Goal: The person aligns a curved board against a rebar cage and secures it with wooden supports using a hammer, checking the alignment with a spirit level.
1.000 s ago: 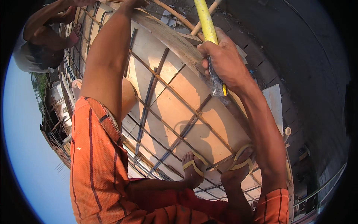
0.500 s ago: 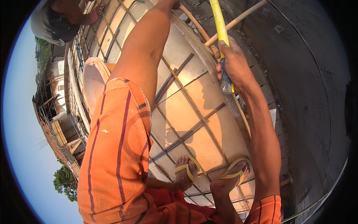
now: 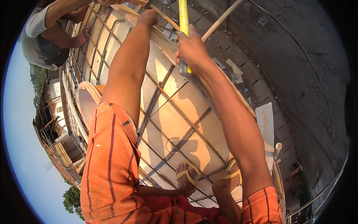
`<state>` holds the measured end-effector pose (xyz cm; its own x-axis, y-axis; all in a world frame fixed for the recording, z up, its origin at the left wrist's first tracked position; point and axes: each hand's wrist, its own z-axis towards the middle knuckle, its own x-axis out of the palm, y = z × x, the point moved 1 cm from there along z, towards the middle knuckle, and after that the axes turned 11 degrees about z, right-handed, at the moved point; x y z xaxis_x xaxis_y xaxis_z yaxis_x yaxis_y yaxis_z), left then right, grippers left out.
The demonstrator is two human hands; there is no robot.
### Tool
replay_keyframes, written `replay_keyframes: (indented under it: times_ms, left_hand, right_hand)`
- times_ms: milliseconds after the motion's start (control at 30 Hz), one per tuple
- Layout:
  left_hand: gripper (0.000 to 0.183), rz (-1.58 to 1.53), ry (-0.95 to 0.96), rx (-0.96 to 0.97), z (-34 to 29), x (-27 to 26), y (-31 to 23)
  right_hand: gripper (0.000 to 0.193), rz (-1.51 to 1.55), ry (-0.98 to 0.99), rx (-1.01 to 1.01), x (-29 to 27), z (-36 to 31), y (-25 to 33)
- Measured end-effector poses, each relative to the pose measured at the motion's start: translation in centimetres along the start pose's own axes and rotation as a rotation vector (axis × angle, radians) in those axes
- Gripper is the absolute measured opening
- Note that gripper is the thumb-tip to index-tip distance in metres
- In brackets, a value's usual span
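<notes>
Sheets of flat wood (image 3: 182,91) make up the sunny floor, and thin steel rods (image 3: 193,127) cross over them like a net. One long wooden edge board (image 3: 162,42) runs along the side of this floor.

The right hand (image 3: 192,48) is over the edge board. Its grip is wrapped around a yellow tool (image 3: 184,16), near the black bottom end. The tool's top goes out of view. I cannot tell if the tool touches the edge board.

The left hand (image 3: 148,16) is at the edge board too, farther up than the right hand. Its fingers are hidden, so I cannot tell if its grip is spread or pressed together.

Left of the edge board are a round bucket (image 3: 88,99) and two feet in yellow flip-flops (image 3: 185,173). Farther left of it, another person (image 3: 43,44) is bent low. To the right of the edge board are a wooden pole (image 3: 223,18) and dark gray ground (image 3: 287,67).
</notes>
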<state>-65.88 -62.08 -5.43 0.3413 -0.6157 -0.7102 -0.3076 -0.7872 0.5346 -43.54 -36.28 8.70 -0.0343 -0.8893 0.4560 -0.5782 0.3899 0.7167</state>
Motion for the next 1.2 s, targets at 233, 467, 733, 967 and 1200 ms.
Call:
replay_keyframes:
  times_ms: [233,467,733,967,1200]
  left_hand:
    - [0.032,-0.134,0.015,-0.177,-3.3,-1.7,1.0]
    - [0.031,-0.034,0.008,-0.068,-2.1,-1.5,0.8]
    - [0.045,-0.349,-0.248,-0.189,-7.8,-5.3,1.7]
    - [0.122,-1.17,-0.015,-0.694,-20.9,-4.9,-4.3]
    - [0.13,-1.375,0.101,-0.434,-21.9,-2.7,-3.5]
  right_hand:
    - [0.045,-0.001,0.131,0.116,-0.5,0.4,0.7]
    - [0.046,-0.058,0.049,0.051,0.3,1.4,-0.4]
    - [0.045,-0.04,0.091,0.036,-1.4,-0.3,0.7]
    - [0.04,0.156,-0.024,-0.111,-1.3,-1.9,3.5]
    - [0.033,0.056,-0.02,-0.042,2.3,0.0,1.0]
